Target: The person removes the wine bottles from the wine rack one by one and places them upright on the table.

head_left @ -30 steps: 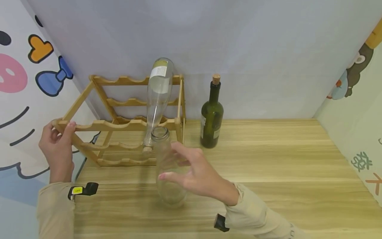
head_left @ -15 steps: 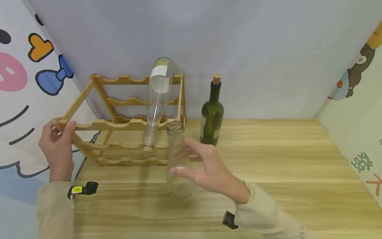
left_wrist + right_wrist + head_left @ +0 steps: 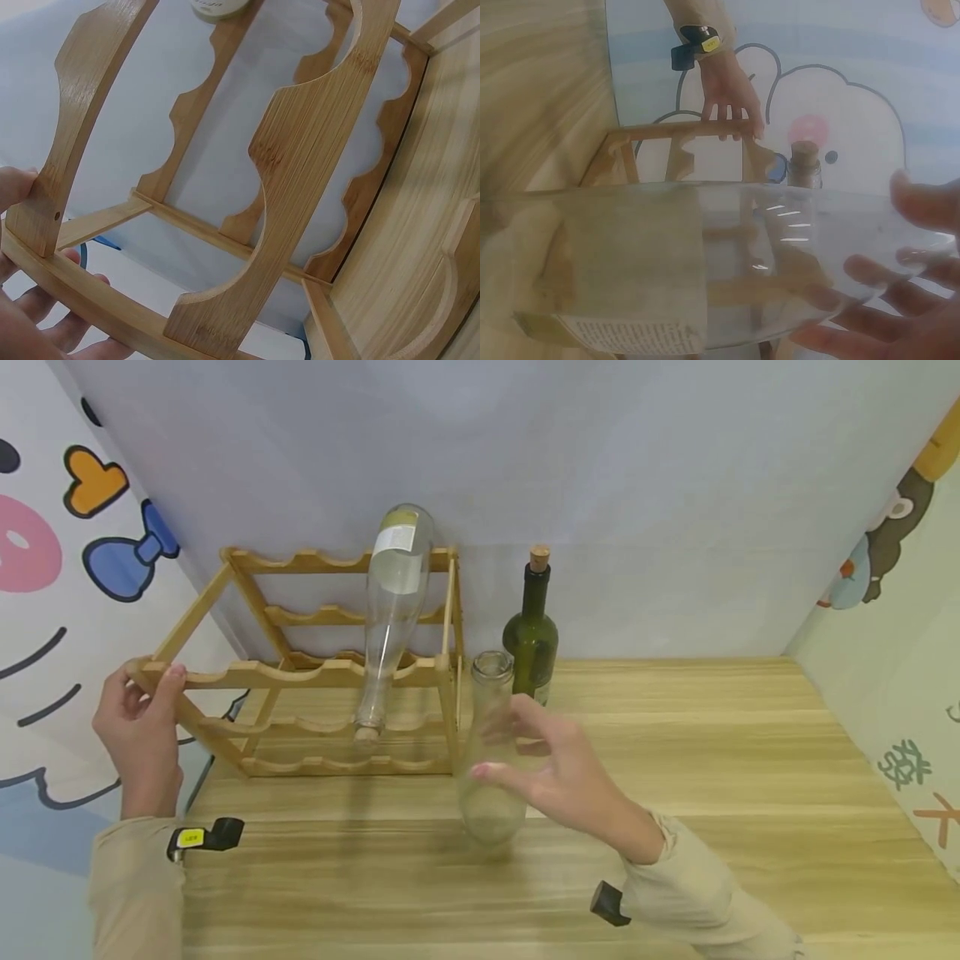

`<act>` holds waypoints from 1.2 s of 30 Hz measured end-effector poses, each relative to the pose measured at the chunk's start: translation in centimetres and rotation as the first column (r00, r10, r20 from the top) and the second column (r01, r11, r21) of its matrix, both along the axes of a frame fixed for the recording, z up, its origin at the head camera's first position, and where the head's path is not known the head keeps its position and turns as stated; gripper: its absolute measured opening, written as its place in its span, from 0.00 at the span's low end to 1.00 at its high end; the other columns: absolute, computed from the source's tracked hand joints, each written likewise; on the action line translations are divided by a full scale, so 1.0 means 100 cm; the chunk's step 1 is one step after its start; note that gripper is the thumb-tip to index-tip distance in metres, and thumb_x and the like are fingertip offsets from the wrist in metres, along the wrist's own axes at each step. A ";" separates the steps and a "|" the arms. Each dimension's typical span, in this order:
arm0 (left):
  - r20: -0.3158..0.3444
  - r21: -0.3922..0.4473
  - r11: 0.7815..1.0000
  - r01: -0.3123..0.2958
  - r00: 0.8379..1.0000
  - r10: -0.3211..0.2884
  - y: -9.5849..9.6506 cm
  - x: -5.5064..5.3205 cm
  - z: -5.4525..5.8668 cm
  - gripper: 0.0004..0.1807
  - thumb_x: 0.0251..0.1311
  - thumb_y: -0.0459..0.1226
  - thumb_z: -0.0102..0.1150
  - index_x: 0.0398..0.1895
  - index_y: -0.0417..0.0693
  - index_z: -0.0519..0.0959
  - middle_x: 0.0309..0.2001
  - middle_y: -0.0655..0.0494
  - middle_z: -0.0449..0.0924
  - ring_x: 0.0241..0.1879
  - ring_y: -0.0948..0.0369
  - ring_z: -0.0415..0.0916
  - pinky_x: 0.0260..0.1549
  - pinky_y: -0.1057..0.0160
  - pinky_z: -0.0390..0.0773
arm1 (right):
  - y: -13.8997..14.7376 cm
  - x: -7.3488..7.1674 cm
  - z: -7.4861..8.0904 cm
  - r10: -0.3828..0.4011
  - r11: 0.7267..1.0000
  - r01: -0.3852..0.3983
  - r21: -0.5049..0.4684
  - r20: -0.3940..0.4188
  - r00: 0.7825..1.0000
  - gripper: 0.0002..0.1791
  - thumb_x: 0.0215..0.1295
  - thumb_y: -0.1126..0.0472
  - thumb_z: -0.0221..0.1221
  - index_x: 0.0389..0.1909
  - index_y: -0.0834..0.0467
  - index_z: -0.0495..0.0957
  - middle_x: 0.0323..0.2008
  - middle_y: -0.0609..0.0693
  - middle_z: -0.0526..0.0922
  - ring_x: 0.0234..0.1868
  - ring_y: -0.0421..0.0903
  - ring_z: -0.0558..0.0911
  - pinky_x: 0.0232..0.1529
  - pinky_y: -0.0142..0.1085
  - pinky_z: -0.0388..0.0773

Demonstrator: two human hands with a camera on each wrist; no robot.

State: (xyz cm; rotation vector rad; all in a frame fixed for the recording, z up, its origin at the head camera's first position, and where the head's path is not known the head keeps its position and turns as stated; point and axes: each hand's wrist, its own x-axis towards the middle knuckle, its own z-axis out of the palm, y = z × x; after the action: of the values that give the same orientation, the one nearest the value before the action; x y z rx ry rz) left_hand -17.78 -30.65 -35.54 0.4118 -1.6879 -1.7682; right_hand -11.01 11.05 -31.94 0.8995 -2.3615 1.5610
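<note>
My left hand (image 3: 142, 731) grips the front left upper corner of a wooden wine rack (image 3: 247, 675); in the left wrist view the fingers (image 3: 67, 326) wrap around its end post. With my right hand (image 3: 558, 772) I hold a clear glass bottle (image 3: 491, 810) around its upper body, thumb on the near side. It is upright, with no cork in its mouth, to the right of the rack. Whether its base touches the table cannot be told. The right wrist view shows a label (image 3: 630, 334) on this bottle.
A corked clear bottle (image 3: 386, 635) lies tilted in the rack, neck towards me. Behind the held bottle a corked green wine bottle (image 3: 531, 643) stands upright near the back wall, partly hidden. Wooden tabletop (image 3: 712, 793) stretches to the right.
My right hand has carried the clear bottle to the right and slightly back, from in front of the rack to in front of the green bottle. The left hand stays on the rack.
</note>
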 end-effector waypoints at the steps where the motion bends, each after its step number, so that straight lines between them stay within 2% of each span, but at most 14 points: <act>1: -0.002 0.005 1.000 -0.001 1.000 0.001 0.000 0.000 0.000 0.24 0.53 0.41 0.69 0.54 0.51 0.76 0.47 0.56 0.76 0.45 0.61 0.74 0.55 0.64 0.73 | 0.002 -0.001 -0.001 -0.010 1.000 0.010 0.004 -0.006 1.000 0.20 0.51 0.60 0.70 0.45 0.55 0.75 0.41 0.48 0.83 0.42 0.45 0.83 0.40 0.39 0.82; 8: -0.004 0.013 1.000 -0.003 1.000 0.003 -0.001 0.002 0.000 0.23 0.54 0.40 0.68 0.55 0.51 0.76 0.48 0.56 0.76 0.46 0.61 0.73 0.58 0.62 0.70 | 0.019 -0.006 -0.005 -0.059 0.998 0.059 0.016 -0.010 0.998 0.21 0.52 0.61 0.70 0.47 0.52 0.76 0.40 0.44 0.83 0.41 0.43 0.83 0.39 0.39 0.82; 15: -0.013 0.009 1.000 -0.004 1.000 0.004 -0.001 0.001 0.000 0.23 0.53 0.40 0.68 0.54 0.50 0.77 0.47 0.55 0.76 0.44 0.61 0.73 0.56 0.62 0.71 | 0.035 -0.012 -0.008 -0.086 0.996 0.084 -0.043 -0.045 0.995 0.19 0.51 0.66 0.70 0.44 0.54 0.76 0.39 0.47 0.85 0.41 0.45 0.83 0.36 0.38 0.83; 21: -0.036 0.001 1.000 -0.008 0.999 0.008 -0.001 0.001 0.000 0.23 0.53 0.39 0.69 0.53 0.49 0.77 0.46 0.55 0.77 0.43 0.61 0.74 0.54 0.64 0.73 | 0.049 -0.018 -0.008 -0.113 0.991 0.108 -0.083 -0.056 0.992 0.21 0.50 0.70 0.69 0.45 0.56 0.76 0.41 0.48 0.84 0.42 0.47 0.83 0.36 0.38 0.83; 33: -0.018 -0.011 1.000 -0.009 1.000 0.009 -0.002 0.001 0.000 0.22 0.53 0.40 0.68 0.53 0.50 0.77 0.46 0.56 0.77 0.42 0.62 0.74 0.55 0.62 0.72 | 0.073 -0.032 -0.009 -0.225 0.974 0.224 -0.042 -0.030 0.974 0.20 0.50 0.70 0.69 0.44 0.60 0.75 0.41 0.52 0.83 0.40 0.48 0.84 0.35 0.36 0.83; 36: -0.009 -0.014 1.000 -0.009 1.000 0.009 -0.001 0.001 0.000 0.22 0.53 0.41 0.68 0.53 0.50 0.77 0.46 0.56 0.77 0.42 0.62 0.73 0.55 0.62 0.72 | 0.079 -0.037 -0.007 -0.231 0.973 0.230 -0.036 -0.018 0.973 0.19 0.51 0.70 0.68 0.44 0.61 0.75 0.41 0.53 0.83 0.40 0.49 0.84 0.36 0.37 0.83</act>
State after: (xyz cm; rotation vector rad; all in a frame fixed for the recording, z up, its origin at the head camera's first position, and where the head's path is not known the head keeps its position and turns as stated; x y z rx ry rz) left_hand -17.71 -30.77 -35.56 0.4040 -1.6885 -1.7482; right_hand -14.72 18.99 -32.67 0.6063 -2.3204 1.4857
